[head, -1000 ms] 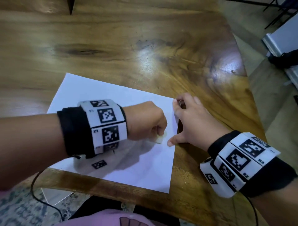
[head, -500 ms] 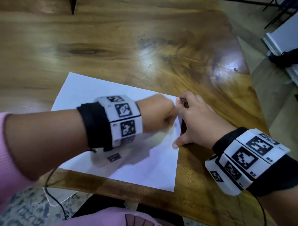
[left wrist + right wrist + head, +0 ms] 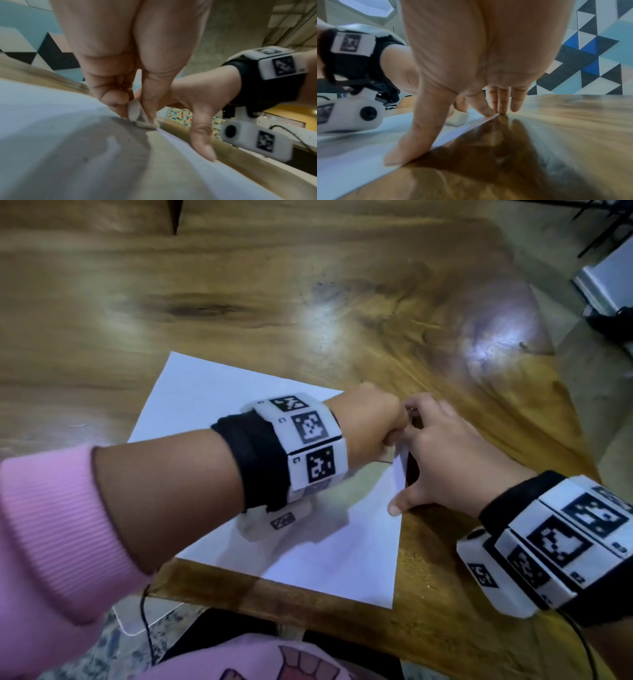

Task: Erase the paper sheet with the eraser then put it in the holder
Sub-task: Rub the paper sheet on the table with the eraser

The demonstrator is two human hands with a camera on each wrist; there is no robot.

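I see a flat white paper sheet (image 3: pixel 222 402) on the glossy, grained wooden desk (image 3: pixel 239 285), its near edge close to the desk's front edge. My left hand (image 3: pixel 371 422) is curled into a fist near the sheet's right edge, pinching a small, pale, rounded eraser (image 3: pixel 137 115) whose lower end presses on the paper. My right hand (image 3: pixel 445 453) lies splayed across that same edge, thumb and straight fingertips (image 3: pixel 489 111) pressing the sheet down, apparently; that view is blurred.
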